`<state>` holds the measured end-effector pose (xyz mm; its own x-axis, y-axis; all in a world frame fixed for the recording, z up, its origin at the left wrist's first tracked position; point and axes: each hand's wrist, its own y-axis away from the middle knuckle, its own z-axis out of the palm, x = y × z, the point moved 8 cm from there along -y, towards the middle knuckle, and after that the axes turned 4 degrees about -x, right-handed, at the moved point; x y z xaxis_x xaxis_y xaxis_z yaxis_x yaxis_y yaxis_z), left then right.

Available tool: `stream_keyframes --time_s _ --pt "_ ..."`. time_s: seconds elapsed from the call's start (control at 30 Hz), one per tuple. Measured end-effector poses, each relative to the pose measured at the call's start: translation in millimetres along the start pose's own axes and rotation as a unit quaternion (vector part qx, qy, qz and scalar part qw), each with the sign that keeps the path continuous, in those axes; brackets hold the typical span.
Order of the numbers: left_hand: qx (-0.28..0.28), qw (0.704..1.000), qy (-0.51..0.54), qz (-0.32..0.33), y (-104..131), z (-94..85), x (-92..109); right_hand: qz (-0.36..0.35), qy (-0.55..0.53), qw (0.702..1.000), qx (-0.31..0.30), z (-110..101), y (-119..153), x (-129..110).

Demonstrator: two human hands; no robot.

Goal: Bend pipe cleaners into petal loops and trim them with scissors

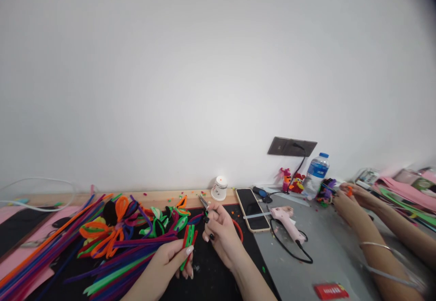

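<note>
Between the thumb and fingers of my left hand is a small bundle of red and green pipe cleaner pieces, standing nearly upright. Just right of it, my right hand has its fingers curled around the handle end of scissors, whose metal blades point up and left. A gap separates the scissors from the bundle. Long purple, green and red pipe cleaners lie left of my left hand. Behind them are an orange looped flower shape and green and white looped pieces.
A white cup stands by the wall. Right of my hands are a phone, a pink glue gun with a black cord, a water bottle and a red packet. Another person's hands hold something orange at the right.
</note>
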<state>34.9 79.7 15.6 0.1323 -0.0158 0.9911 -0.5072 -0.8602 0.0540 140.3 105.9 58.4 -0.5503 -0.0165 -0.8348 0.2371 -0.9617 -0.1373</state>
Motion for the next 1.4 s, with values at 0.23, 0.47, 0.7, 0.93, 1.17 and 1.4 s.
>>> stream_keyframes --time_s 0.23,0.47,0.7,0.93,1.17,1.4 --pt "0.007 0.999 -0.031 0.023 4 -1.0 6 0.049 0.17 0.983 -0.04 8 2 15" --pt "-0.006 0.995 -0.092 0.039 7 3.7 12 0.085 0.291 0.951 -0.06 11 7 19" --pt "-0.014 0.998 -0.052 0.027 5 5.2 7 0.095 0.287 0.952 -0.054 8 7 25" --pt "-0.006 0.998 -0.063 0.02 5 3.6 8 0.069 0.284 0.955 -0.052 10 5 20" --pt "0.026 0.99 -0.133 0.04 7 -1.7 13 0.067 0.297 0.95 -0.069 11 6 22" --pt "0.035 0.99 -0.133 0.027 3 -3.7 3 -0.084 0.502 0.859 -0.059 24 12 -10"
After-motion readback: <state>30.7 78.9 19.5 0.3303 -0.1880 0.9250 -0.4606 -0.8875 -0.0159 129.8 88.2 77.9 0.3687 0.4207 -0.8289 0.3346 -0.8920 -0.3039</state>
